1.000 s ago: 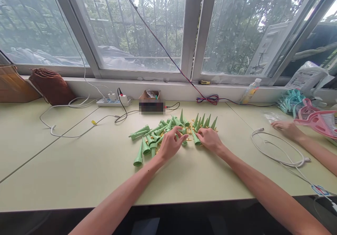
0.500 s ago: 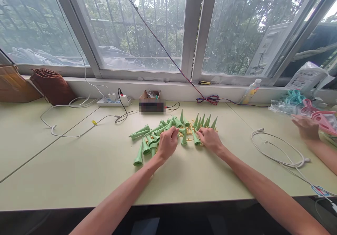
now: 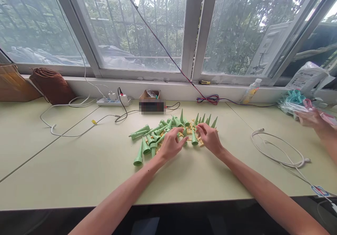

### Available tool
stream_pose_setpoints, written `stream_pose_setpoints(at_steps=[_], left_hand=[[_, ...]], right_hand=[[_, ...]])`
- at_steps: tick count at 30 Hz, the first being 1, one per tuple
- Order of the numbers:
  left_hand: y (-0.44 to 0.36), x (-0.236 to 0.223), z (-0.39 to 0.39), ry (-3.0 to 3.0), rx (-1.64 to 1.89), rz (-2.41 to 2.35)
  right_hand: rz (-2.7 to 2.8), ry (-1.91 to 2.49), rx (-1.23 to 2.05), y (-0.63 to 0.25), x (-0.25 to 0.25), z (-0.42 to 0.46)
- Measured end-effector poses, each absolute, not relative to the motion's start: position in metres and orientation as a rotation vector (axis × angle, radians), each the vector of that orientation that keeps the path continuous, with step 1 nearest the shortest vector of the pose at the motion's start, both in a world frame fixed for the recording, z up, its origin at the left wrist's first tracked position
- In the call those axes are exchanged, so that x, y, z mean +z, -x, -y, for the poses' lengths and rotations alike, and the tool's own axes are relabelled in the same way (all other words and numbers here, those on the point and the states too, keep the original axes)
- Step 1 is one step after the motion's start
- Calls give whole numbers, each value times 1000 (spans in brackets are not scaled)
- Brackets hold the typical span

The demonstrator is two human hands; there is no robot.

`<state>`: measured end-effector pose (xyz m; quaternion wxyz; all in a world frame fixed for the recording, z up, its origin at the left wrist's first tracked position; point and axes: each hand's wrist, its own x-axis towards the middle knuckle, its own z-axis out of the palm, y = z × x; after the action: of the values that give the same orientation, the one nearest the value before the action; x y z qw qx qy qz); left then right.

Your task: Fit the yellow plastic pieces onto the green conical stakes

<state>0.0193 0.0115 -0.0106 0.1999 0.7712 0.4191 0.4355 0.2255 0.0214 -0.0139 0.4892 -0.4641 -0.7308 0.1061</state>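
Observation:
My left hand [image 3: 172,144] is open over the right part of a pile of hollow green plastic spikes [image 3: 145,147], thumb and fingers apart. A green spike stands between its fingertips and my right hand, partly hidden by the left fingers. My right hand [image 3: 210,136] has its fingers drawn together at the narrow end of another green spike [image 3: 194,139], whose wide open end faces me. What those fingers pinch is hidden. Small yellow plastic pieces [image 3: 201,142] lie under and around the right hand. Behind it, several green spikes [image 3: 209,119] stand point up in a group.
Another person's hand [image 3: 313,119] is at the right, by clear plastic bags and pink items. A white cable [image 3: 276,156] lies coiled there. At the back are a bottle [image 3: 250,91], bundled wires [image 3: 207,99], a small box [image 3: 152,95] and a power strip [image 3: 113,102].
My left fingers closed together, then spread again near the standing spike. My right hand has shifted slightly up and left to the spike's narrow end. The other person's hand moved right with clear plastic.

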Motion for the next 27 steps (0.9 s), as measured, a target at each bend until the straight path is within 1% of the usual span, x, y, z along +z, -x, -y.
stream_pose_setpoints(at_steps=[5,9,15,21,27], left_hand=[[-19,-13,-11,-2248,1046,-1213],[-19,-12,-11,-2292,1007,-1230],[-20,-15,-13,-2213,1070,-1203],[-20,-7,-13,-1878,1215,-1223],[-19,0,-13,-1675,1240,-1240]], right_hand=[[1683,1047,273,-222,-13,-18],[1669,978,315,-217,-10,-15],[1679,943,343,-214,-10,-13],[1683,949,402,-214,-16,-16],[1738,942,344,-212,-16,-16]])
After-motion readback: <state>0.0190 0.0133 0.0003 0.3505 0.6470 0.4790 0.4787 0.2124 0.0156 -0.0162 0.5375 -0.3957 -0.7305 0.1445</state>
